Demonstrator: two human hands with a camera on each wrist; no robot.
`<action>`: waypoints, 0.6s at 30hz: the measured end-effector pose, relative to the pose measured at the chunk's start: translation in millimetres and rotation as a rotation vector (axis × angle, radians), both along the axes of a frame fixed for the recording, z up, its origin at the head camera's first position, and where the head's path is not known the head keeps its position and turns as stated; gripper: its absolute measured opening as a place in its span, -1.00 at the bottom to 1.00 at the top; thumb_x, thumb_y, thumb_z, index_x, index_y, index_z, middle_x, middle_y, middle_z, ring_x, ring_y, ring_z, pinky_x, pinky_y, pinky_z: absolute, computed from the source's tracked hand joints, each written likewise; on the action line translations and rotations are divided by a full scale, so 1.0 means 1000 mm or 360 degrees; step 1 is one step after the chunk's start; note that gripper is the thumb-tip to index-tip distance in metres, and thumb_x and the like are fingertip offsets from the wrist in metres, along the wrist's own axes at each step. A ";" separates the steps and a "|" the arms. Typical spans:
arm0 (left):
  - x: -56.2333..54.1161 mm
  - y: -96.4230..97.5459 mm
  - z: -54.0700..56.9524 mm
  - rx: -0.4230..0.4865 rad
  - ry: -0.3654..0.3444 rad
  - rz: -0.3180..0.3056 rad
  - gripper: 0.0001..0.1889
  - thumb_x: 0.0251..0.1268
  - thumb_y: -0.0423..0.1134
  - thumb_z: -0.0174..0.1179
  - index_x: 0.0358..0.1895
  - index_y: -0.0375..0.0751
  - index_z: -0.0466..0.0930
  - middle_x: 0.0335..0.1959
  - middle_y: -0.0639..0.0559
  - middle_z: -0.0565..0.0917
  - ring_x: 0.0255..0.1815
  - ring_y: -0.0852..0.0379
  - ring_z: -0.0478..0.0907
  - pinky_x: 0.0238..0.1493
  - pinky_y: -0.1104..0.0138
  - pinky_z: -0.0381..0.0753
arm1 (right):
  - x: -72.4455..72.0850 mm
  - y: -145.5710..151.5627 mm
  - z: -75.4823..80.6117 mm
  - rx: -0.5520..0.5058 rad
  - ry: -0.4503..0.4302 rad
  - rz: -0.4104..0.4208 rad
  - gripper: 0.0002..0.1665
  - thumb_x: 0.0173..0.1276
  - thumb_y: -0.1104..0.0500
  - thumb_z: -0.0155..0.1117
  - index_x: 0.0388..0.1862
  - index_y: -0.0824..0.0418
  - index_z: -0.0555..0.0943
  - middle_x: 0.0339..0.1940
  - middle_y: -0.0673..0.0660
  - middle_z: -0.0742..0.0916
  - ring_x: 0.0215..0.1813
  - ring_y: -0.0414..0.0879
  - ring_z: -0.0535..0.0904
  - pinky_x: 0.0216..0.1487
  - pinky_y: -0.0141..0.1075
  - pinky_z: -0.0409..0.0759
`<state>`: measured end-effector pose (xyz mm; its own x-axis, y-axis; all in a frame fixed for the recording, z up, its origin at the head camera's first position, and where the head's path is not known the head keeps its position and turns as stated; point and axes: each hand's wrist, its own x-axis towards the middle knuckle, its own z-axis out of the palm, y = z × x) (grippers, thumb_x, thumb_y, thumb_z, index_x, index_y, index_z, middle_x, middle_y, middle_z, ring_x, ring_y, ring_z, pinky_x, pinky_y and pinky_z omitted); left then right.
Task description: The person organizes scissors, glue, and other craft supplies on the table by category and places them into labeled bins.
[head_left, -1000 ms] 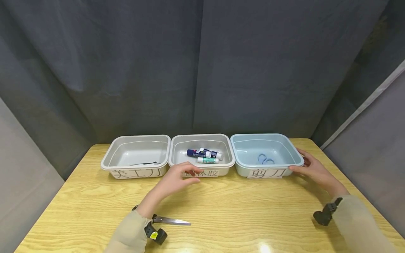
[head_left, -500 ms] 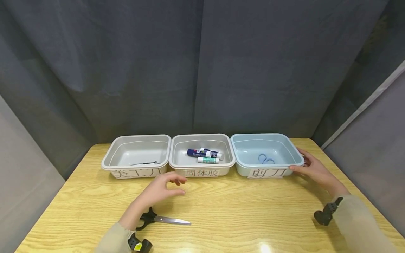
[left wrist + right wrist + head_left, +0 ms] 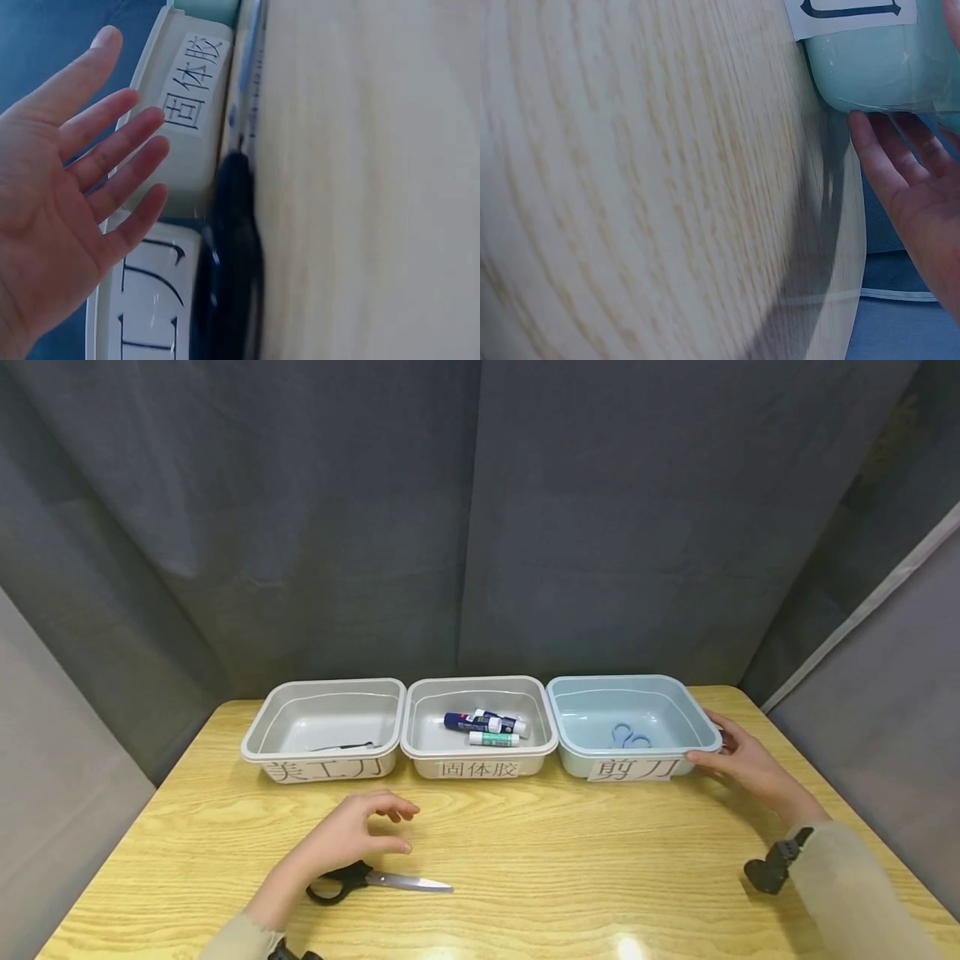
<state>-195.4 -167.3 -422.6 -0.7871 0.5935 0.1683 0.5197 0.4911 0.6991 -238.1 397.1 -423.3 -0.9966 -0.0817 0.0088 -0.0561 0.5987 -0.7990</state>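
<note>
My left hand (image 3: 360, 833) is empty, fingers loosely spread, in front of the left and middle bins. Just below it on the table lies a pair of scissors (image 3: 405, 882), black handles to the left and metal blades pointing right. In the left wrist view, the scissors (image 3: 234, 247) run blurred past the spread left hand (image 3: 82, 180). My right hand (image 3: 746, 767) grips the right front corner of the light blue bin (image 3: 637, 683), thumb at the front rim. From below, the right hand's fingers (image 3: 881, 154) meet the bin's side. Inside that bin are light blue scissor handles (image 3: 627, 738).
A grey bin (image 3: 330, 685) at the left holds a thin dark item (image 3: 345, 747). Its neighbour, the middle grey bin (image 3: 480, 685), contains several glue sticks (image 3: 493, 739). All stand in a row with paper labels, before a dark curtain (image 3: 360, 527).
My left hand has drawn back toward me and to the left, away from the middle bin, uncovering its label and the scissors' black handles. The right hand stays at the blue bin's corner.
</note>
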 end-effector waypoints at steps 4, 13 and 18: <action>0.005 -0.008 -0.002 -0.0049 -0.0050 0.0014 -0.54 -0.04 -0.05 0.35 0.00 -0.07 0.56 -0.12 0.08 0.63 -0.12 0.11 0.52 -0.04 0.18 0.49 | 0.000 0.000 0.001 0.0013 -0.0005 0.0002 0.05 0.24 0.01 0.23 0.46 0.22 -0.21 0.31 0.44 0.22 -0.09 -0.45 0.34 -0.16 -0.54 0.47; 0.008 -0.014 -0.006 -0.0225 0.0012 -0.0058 -0.56 -0.07 0.03 0.35 -0.07 -0.03 0.59 -0.16 0.17 0.63 -0.14 0.22 0.51 -0.07 0.27 0.49 | 0.000 0.001 0.000 -0.0023 0.0014 0.0000 0.04 0.24 0.04 0.24 0.45 0.26 -0.19 0.29 0.45 0.24 -0.14 -0.52 0.34 -0.19 -0.56 0.47; 0.009 -0.022 -0.006 -0.0328 0.0081 -0.0032 -0.55 -0.08 0.09 0.34 -0.09 0.01 0.60 -0.19 0.23 0.61 -0.18 0.23 0.49 -0.13 0.32 0.48 | -0.001 0.001 -0.001 0.0003 0.0002 -0.0011 0.06 0.23 0.01 0.25 0.46 0.24 -0.19 0.31 0.44 0.22 -0.03 -0.33 0.38 -0.17 -0.56 0.46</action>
